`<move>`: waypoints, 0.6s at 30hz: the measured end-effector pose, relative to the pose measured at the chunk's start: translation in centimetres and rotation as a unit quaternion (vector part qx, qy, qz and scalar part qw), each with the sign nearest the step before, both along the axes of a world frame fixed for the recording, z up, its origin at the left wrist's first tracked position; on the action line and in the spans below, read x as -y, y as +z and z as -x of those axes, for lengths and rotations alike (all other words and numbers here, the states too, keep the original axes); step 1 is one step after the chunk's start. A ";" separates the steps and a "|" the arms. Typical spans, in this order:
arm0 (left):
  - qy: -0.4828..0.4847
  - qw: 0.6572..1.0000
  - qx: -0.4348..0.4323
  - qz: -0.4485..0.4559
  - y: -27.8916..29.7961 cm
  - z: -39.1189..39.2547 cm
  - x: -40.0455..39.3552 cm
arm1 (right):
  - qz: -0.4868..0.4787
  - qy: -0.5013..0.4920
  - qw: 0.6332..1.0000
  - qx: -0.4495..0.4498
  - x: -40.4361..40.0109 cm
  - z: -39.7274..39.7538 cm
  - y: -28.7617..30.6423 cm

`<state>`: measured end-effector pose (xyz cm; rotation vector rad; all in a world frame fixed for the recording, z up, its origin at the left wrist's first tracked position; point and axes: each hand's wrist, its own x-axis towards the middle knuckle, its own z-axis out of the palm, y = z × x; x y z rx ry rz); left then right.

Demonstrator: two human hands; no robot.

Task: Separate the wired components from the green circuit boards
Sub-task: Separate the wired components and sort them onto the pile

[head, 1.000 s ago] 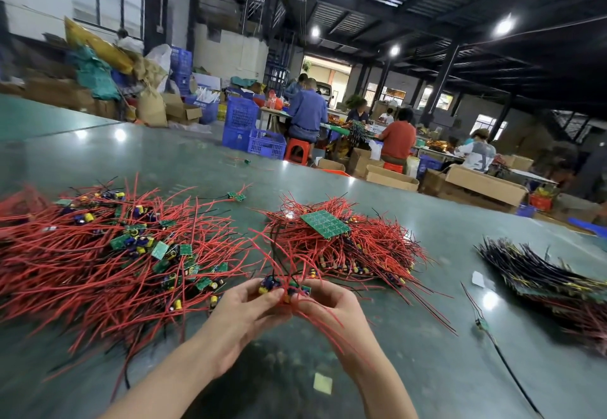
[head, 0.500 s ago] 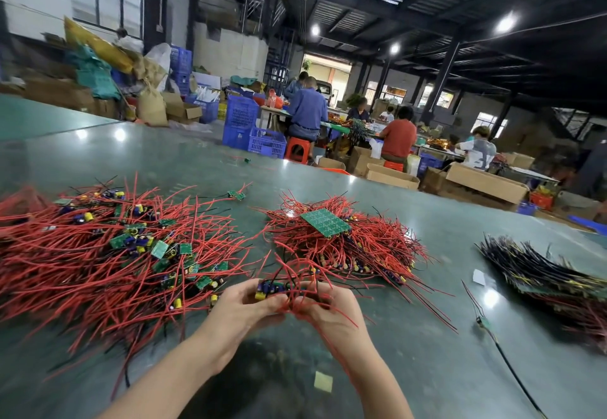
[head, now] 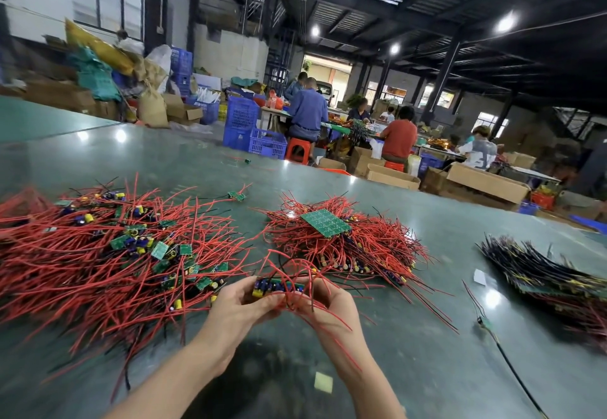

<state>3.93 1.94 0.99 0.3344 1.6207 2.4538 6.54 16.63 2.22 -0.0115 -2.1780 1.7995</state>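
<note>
My left hand (head: 238, 303) and my right hand (head: 331, 300) hold between them one wired board strip (head: 277, 285), a green board piece carrying blue and yellow capacitors with red wires looping up and over my right fingers. Both hands have their fingers curled round it, low in the middle of the view. To the left spreads a big pile of red-wired small green boards (head: 115, 254). Behind my hands lies a second red wire pile (head: 348, 248) with a larger green circuit board (head: 325, 221) on top.
The work lies on a dark green glossy table (head: 410, 369). A heap of black-wired parts (head: 551, 274) sits at the right edge; one loose black-wired piece (head: 484, 321) and a pale square scrap (head: 323, 382) lie near me. People sit at benches beyond the table.
Both hands have lifted slightly and drawn closer round the strip; the red wires now loop higher over my right fingers. The piles have not moved.
</note>
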 end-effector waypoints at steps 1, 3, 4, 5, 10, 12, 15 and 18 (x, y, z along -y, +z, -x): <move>0.001 1.000 -0.002 0.000 0.0 0.0 0.0 | 0.007 -0.002 1.000 0.003 -0.1 0.0 0.0; -0.005 1.000 -0.004 -0.003 0.0 0.0 0.0 | -0.011 -0.004 1.000 0.003 -0.1 0.0 0.0; -0.007 1.000 -0.003 -0.004 0.0 0.0 0.0 | -0.021 0.005 1.000 -0.001 -0.1 0.0 0.0; -0.008 1.000 0.000 -0.004 0.0 0.1 0.0 | -0.021 0.019 1.000 -0.003 0.0 -0.2 0.1; -0.023 1.000 0.021 -0.001 -0.3 0.4 0.2 | -0.037 0.057 0.997 -0.024 0.1 -0.9 0.8; -0.031 0.999 0.032 -0.009 -0.4 0.5 0.3 | -0.033 0.073 0.996 -0.028 0.0 -1.0 0.8; -0.055 0.997 0.048 -0.031 -0.4 0.5 0.4 | -0.037 0.091 0.995 -0.022 -0.2 -1.2 0.9; -0.086 0.993 0.066 -0.048 -0.1 0.5 0.5 | -0.029 0.094 0.995 -0.007 -0.2 -1.0 1.0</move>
